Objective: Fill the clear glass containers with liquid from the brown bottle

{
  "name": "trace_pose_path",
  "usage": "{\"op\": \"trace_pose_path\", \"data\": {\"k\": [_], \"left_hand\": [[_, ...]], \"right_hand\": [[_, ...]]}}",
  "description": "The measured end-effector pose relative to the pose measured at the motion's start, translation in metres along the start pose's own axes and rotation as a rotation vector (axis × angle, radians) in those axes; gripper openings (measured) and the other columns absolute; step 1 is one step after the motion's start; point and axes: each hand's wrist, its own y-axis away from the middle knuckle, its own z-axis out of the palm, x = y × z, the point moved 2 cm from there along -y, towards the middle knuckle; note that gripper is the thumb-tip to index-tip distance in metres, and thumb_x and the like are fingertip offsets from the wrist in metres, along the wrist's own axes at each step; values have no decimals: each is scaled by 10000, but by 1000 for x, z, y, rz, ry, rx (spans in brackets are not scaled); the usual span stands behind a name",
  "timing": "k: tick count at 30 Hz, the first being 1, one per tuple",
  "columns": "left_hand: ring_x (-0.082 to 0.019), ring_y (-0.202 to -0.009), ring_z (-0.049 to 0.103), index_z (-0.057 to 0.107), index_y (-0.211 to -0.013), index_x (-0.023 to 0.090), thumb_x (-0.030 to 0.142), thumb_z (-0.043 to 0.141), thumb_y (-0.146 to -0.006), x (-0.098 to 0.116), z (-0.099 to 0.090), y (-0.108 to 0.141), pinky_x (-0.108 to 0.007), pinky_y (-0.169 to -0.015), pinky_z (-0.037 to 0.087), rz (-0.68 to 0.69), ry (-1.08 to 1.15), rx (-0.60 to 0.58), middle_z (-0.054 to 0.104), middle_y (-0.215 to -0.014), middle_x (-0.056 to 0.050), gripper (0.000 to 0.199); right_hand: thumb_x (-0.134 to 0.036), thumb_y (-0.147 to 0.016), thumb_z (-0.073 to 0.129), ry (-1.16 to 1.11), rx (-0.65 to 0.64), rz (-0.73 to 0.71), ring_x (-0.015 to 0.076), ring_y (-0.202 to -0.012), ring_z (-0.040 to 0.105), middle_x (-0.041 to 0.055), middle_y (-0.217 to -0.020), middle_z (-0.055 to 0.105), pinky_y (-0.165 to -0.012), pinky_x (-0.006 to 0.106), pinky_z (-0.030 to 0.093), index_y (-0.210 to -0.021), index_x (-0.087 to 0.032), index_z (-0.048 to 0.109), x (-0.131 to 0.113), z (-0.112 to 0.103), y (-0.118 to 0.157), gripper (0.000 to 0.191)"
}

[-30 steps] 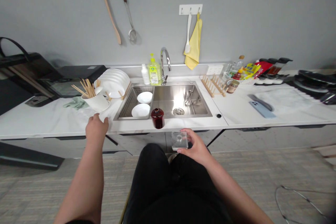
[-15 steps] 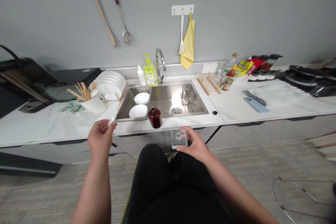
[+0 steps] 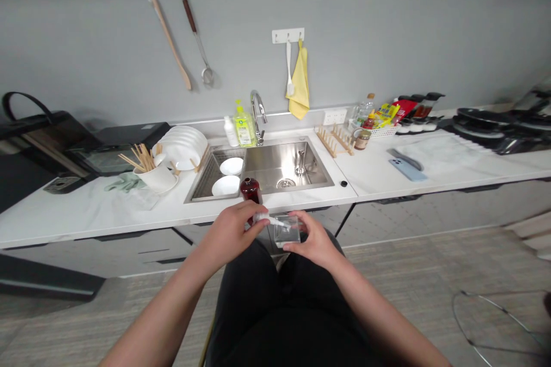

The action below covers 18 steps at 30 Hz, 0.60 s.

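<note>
White stick (image 3: 275, 221) (partly hidden) clamped by left hand (image 3: 232, 232), clear box (image 3: 287, 236) by right hand (image 3: 317, 243).

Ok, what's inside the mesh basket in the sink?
A rear white bowl and a front white bowl; the floor of the mesh basket beneath them is covered.

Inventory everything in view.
container: 1, clear, right hand
slim tool: 1, white, left hand
bottle: 1, dark red, front
sink: 1, steel, centre
bowls: 2, white, sink
tap: 1, chrome, behind sink
rear bottles: 2, lime, white, near tap
plates: several, white, left
chopstick pot: 1, white, left
cloths: 2, yellow wall, green left
wall utensils: 3, mixed, above
seasonings: several, mixed, right
phone: 1, blue, right
cookware: several, black, far right
arms: 2, bare, foreground
</note>
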Motion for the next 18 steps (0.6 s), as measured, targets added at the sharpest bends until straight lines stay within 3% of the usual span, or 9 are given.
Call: {"op": "trace_pose_path", "data": {"k": [9, 18], "left_hand": [[-248, -978, 804, 812, -1226, 243, 318, 738, -1068, 23, -9, -7, -367, -891, 605, 25, -137, -120, 840, -1183, -73, 189], [-300, -1013, 790, 847, -1104, 211, 226, 775, -978, 29, 24, -39, -402, -915, 589, 138, -235, -455, 833, -1033, -92, 145]], "right_hand": [[-426, -711, 1064, 7, 6, -43, 305, -1134, 787, 94, -1428, 758, -1070, 506, 640, -1415, -294, 691, -13, -5, 4, 807], [-429, -709, 1063, 68, -12, -83, 337, -1199, 789, 90, -1359, 800, -1054, 497, 639, -1380, -268, 710, -23, 13, 0, 775]]}}
